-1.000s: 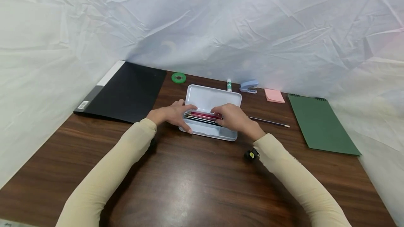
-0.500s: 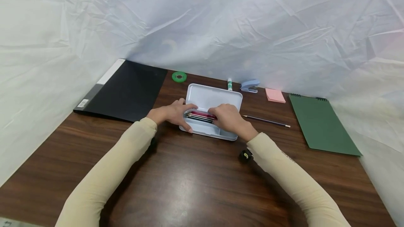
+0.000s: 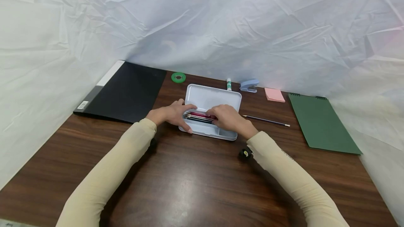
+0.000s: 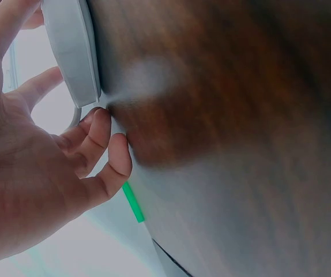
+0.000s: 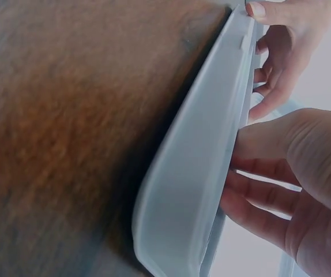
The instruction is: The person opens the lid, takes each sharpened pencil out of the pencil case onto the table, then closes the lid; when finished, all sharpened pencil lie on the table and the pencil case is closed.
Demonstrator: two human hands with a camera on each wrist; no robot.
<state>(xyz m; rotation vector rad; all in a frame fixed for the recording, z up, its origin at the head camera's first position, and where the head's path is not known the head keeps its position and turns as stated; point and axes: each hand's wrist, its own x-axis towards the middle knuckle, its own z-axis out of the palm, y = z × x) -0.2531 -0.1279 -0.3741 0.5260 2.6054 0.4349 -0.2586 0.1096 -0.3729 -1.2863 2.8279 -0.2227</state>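
Note:
An open white pencil case stands mid-table with its lid tipped back. Several pencils, one dark red, lie lengthwise in its tray. My left hand holds the left end of the case, thumb on the front rim and index finger toward the hinge side. In the left wrist view, the other fingers bend beside the case's end. My right hand reaches into the tray from the right, thumb and fingers around the right ends of the pencils. The right wrist view shows its thumb at the front rim, fingertips hidden inside.
One dark pencil lies right of the case. Behind stand green tape, a glue stick, a blue stapler and pink sticky notes. A black folder lies left, a green notebook right.
My right hand has shifted a little left along the tray, uncovering the tip of the loose pencil on the table. The left hand and the case have stayed in place.

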